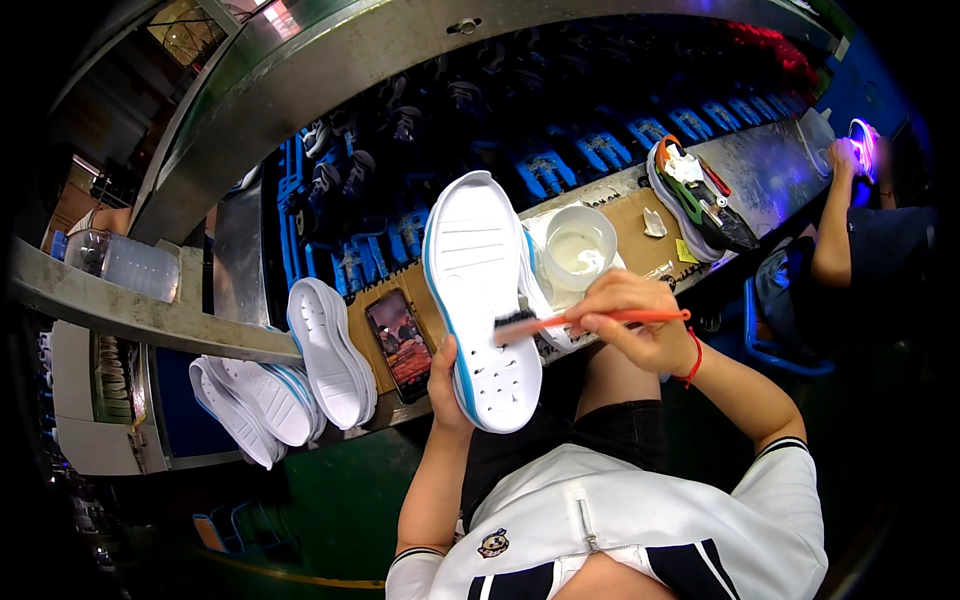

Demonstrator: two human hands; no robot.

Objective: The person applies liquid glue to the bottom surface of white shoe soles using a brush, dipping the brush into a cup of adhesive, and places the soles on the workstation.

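White sole (482, 265) with blue edging: one, held up over the near bench edge, heel and toe pointing away from and toward the body, small holes in its lower half. Hands: two, apart. Left hand (447, 388) clamped on the sole's left edge, low down. Right hand (638, 318) clamped on one brush (548, 324), orange handle, dark bristles against the sole's face. One red cord (692, 360) on the right wrist.

Behind the held sole, one more pale sole (533, 285), partly hidden. Just beside it, one round bowl (576, 214) with whitish liquid (572, 254). One phone (402, 345), screen lit, on cardboard (628, 214) left of the held sole. Farther left, one single sole (330, 350), then a cluster of soles (265, 400), at least two, exact count unclear from overlap.

Right of bowl: one white scrap (654, 222), one yellow slip (685, 251), one multicoloured shoe piece (700, 200). Blue holders (545, 172) at the back, many, too dark to count.

Far right: one co-worker's hand (845, 158) at one purple-lit shoe (862, 148).
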